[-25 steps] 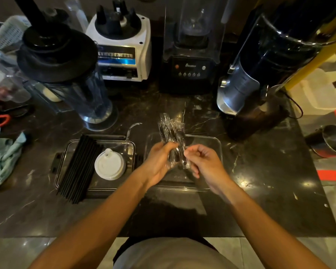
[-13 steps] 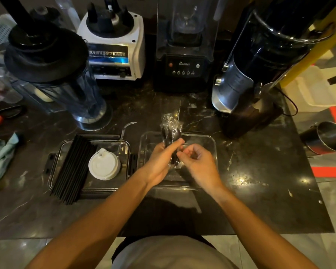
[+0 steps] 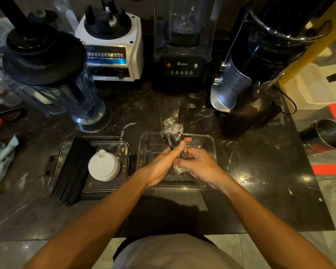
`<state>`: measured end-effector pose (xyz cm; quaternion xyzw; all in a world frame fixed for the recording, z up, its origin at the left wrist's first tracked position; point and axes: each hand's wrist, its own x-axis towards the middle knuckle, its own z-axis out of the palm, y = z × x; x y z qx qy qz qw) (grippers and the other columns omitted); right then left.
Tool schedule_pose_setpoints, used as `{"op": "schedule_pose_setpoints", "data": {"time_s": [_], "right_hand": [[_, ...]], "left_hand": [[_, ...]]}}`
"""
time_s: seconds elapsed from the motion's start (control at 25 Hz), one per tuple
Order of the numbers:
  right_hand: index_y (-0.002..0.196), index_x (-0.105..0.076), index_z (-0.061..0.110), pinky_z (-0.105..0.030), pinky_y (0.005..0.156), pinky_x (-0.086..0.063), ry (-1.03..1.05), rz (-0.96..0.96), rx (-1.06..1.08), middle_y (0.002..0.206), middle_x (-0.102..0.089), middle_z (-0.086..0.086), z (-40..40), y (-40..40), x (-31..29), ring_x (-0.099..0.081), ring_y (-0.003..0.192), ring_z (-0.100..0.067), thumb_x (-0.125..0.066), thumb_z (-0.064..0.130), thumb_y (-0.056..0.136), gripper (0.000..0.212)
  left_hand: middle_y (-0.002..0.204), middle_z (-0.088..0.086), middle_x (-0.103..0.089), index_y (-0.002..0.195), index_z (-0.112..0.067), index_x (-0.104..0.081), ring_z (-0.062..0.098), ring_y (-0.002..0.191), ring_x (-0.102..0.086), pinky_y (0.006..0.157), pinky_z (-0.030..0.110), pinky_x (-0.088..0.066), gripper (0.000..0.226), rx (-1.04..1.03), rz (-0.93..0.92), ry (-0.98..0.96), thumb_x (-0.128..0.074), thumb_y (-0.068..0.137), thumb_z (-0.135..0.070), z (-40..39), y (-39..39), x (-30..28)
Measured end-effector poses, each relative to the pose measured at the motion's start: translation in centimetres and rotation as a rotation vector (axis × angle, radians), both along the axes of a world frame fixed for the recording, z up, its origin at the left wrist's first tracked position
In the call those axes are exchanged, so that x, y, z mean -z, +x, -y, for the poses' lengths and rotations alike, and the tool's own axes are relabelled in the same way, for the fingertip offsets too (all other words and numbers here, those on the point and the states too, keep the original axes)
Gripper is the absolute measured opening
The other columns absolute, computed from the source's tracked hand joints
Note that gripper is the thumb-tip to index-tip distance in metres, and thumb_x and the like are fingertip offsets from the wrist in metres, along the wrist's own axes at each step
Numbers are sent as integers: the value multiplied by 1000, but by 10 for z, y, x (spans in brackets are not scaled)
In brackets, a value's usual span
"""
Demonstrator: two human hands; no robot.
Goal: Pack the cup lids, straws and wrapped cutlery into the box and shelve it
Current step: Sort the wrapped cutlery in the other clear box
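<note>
A bundle of plastic-wrapped black cutlery (image 3: pixel 172 133) sticks up over the far edge of a clear plastic box (image 3: pixel 206 144) at the counter's middle. My left hand (image 3: pixel 163 162) grips the bundle from the left, thumb stretched along it. My right hand (image 3: pixel 197 165) curls round its lower end inside the box. To the left lies the box's clear lid (image 3: pixel 122 148) with black latches; on it sit a stack of white cup lids (image 3: pixel 104 165) and a bundle of black straws (image 3: pixel 74 169).
Along the back stand a blender jar (image 3: pixel 52 74), a white blender base (image 3: pixel 113 49), a black blender (image 3: pixel 182 55) and a coffee grinder (image 3: pixel 250 74). A steel jug (image 3: pixel 326 136) lies at the right, a teal cloth (image 3: pixel 0 158) at the left. The counter's front edge is near my body.
Both hands have lowered the cutlery bundle deeper into the clear box, and my right hand has closed further round its lower end.
</note>
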<state>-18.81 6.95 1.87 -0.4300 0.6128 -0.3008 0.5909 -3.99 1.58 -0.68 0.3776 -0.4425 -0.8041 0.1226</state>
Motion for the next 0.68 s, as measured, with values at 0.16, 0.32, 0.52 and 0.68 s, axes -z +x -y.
{"op": "schedule_pose_setpoints", "data": {"time_s": [0.16, 0.32, 0.52, 0.68], "right_hand": [[81, -70, 21, -29, 62, -45, 20, -302, -177, 66, -64, 6, 15, -14, 10, -58, 61, -11, -72, 15, 92, 12], [86, -62, 27, -30, 67, -42, 18, -936, -602, 83, -62, 7, 30, -29, 18, -60, 79, -16, -68, 25, 91, 9], [110, -67, 19, -33, 79, -49, 47, -1117, -730, 97, -67, 0, 45, -25, 36, -61, 86, -19, -66, 23, 95, 16], [133, -54, 11, -41, 89, -55, -13, -1249, -639, 124, -60, -12, 41, -23, 43, -67, 106, -30, -74, 27, 92, 49]], "left_hand": [[132, -5, -66, 122, -34, -67, 18, 131, -57, 112, 45, -45, 38, -238, 135, 3, -70, 90, -53, -3, 9, 9], [117, 3, -70, 124, -20, -59, 21, 106, -69, 87, 38, -59, 41, -348, 347, -116, -77, 89, -33, -3, 20, 20], [108, 2, -67, 108, -24, -59, 18, 98, -67, 91, 44, -59, 16, -275, 546, -157, -69, 97, -30, 11, 12, 35], [108, 2, -65, 119, -18, -60, 18, 97, -66, 93, 43, -59, 27, -232, 633, -176, -68, 97, -30, 18, 1, 50]]}}
